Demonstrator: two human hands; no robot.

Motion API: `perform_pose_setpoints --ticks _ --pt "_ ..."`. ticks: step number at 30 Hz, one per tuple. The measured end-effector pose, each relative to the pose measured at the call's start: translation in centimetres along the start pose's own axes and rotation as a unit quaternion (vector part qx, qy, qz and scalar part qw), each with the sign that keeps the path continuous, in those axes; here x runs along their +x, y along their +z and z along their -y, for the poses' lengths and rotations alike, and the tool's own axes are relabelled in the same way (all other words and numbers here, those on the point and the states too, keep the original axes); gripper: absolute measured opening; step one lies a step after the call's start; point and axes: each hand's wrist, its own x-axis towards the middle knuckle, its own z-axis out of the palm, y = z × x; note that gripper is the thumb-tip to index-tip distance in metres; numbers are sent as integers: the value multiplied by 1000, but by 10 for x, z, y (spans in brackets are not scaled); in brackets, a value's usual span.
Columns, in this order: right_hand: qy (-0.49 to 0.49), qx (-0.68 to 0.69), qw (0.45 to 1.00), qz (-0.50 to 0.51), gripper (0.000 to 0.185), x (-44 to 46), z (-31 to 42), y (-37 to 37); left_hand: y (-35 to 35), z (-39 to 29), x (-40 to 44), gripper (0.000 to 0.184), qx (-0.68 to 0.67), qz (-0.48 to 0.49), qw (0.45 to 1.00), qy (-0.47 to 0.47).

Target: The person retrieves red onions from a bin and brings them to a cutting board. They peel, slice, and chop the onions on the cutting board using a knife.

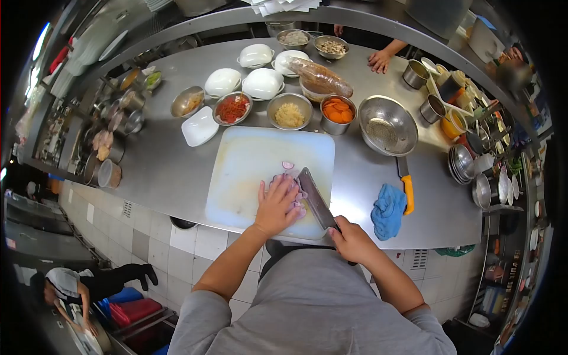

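Observation:
My left hand (278, 204) lies over a pile of sliced red onion (303, 194) on the white cutting board (242, 160), its fingers spread across the pieces. Closed around a handle, my right hand (353, 239) holds a cleaver (316, 199). The cleaver's wide blade is beside the onion, on the right part of the board. One onion slice (287, 165) sits apart, just above the pile. My palm hides part of the onion underneath.
Bowls of sliced carrot (338, 110), chopped garlic-like bits (290, 115) and red strips (232, 109) line the board's far side. Right of it are a steel colander (387, 127), a yellow-handled knife (407, 186) and a blue cloth (388, 212). Another person's hand (380, 61) rests across the table.

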Motion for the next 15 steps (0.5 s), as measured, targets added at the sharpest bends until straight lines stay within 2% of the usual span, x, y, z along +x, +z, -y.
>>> perform_pose_setpoints --ticks 2,4,5,7,8,10,12,15 --pt "27 12 1000 7 33 -2 10 -11 -4 5 14 58 -28 3 999 -36" --pt "56 23 998 14 34 -3 9 -15 9 18 43 56 -88 -111 975 -170" --pt "33 -6 999 -9 32 -1 4 -15 19 27 56 56 -87 -114 975 -172" --pt "3 -40 999 -30 31 -1 9 -21 37 42 74 55 -109 -39 975 -192" --pt "38 -22 999 -9 31 -2 21 -29 28 38 78 55 -110 -46 974 -194" --pt "73 -7 997 10 31 -2 26 -35 16 31 83 58 -104 46 986 -122" --pt "15 -36 999 -14 29 -4 16 -30 15 30 76 57 -104 45 984 -135" --pt "10 -20 1000 12 29 -3 15 -27 5 24 61 52 -124 51 976 -173"
